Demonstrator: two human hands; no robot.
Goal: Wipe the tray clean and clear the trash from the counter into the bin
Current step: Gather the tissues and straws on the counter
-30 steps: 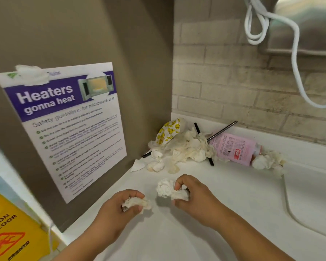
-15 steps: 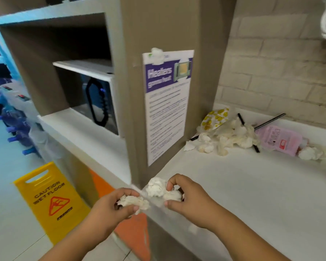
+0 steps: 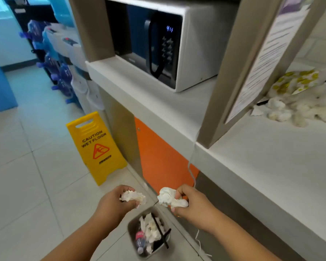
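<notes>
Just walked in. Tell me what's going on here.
A person is clearing trash. The left hand grips a tissue wad and the right hand grips a second wad, both held roughly over the bin on the floor, which already holds tissues and a bottle. Neither wad has been dropped yet. A trash pile lies on the counter.

We've got the microwave (image 3: pixel 158 44) sitting on a white shelf (image 3: pixel 132 87). Below it is an orange cabinet door (image 3: pixel 158 157). Down to its left, a yellow wet-floor sign (image 3: pixel 96 147) stands on pale floor tiles (image 3: pixel 26 166). To its right, a brown panel (image 3: pixel 228 91) carries a printed notice (image 3: pixel 267 59), and beyond that is the white counter (image 3: pixel 271 166).
</notes>
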